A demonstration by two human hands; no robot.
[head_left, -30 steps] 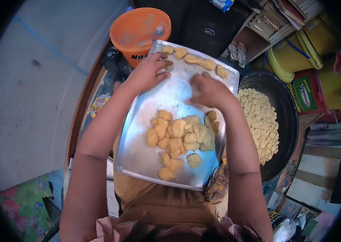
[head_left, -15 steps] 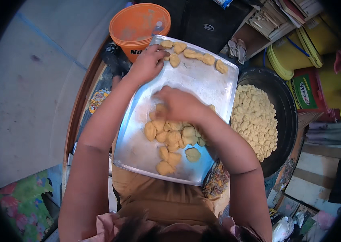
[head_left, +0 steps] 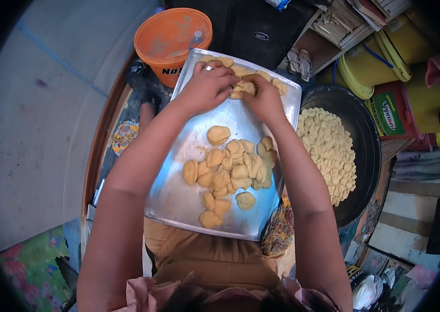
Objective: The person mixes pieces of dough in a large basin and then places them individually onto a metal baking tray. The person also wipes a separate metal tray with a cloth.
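A shallow metal baking tray (head_left: 178,200) rests tilted on my lap. At its far end my left hand (head_left: 207,87), with a ring on one finger, curls its fingertips against a yellowish dough piece (head_left: 241,90). My right hand (head_left: 265,100) grips the same piece from the other side, thumb and fingers closed on it. More dough pieces lie in a row along the far rim, partly hidden by my fingers. Nearer to me a loose heap of dough pieces (head_left: 221,179) covers the tray's middle, some paler or greenish at the right. One round piece (head_left: 245,200) sits apart.
Right of the tray stands a wide black basin (head_left: 368,156) with many small pale dough pieces (head_left: 329,156). An orange bucket (head_left: 170,36) holding a clear bottle is beyond the tray's far left corner. Yellow buckets (head_left: 370,65) and a shelf (head_left: 324,44) stand at the far right.
My right hand has moved from above the heap to the far end, beside my left hand, and now holds a dough piece there. My left hand has shifted slightly right and nearer.
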